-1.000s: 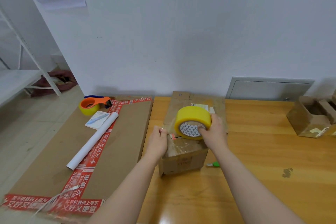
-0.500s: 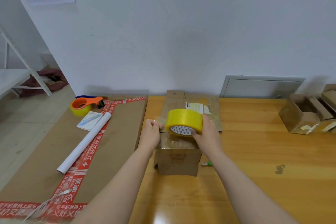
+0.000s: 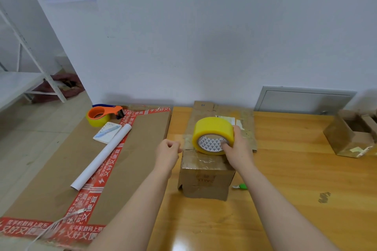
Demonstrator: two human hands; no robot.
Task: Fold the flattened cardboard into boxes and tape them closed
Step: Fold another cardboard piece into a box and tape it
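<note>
A small brown cardboard box [image 3: 206,177] stands on the wooden table [image 3: 295,199], its top covered with clear tape. My right hand [image 3: 239,151] grips a yellow tape roll [image 3: 212,130] that sits on the box's far top edge, with the thumb in the core. My left hand [image 3: 169,152] hovers just left of the box's top corner, fingers curled, pinching the tape's free end; a faint clear strip runs from it to the roll. A flattened cardboard sheet [image 3: 244,118] lies behind the box.
A large flat carton with red printed tape [image 3: 61,169] lies at the left, carrying an orange tape dispenser [image 3: 102,114], a notepad with a pen [image 3: 107,131] and a white tube [image 3: 102,155]. A green cutter [image 3: 241,186] lies right of the box. An open box [image 3: 350,138] stands far right.
My left hand has drawn away from the box's top corner to the left. The roll has moved from the box's front top to its far edge.
</note>
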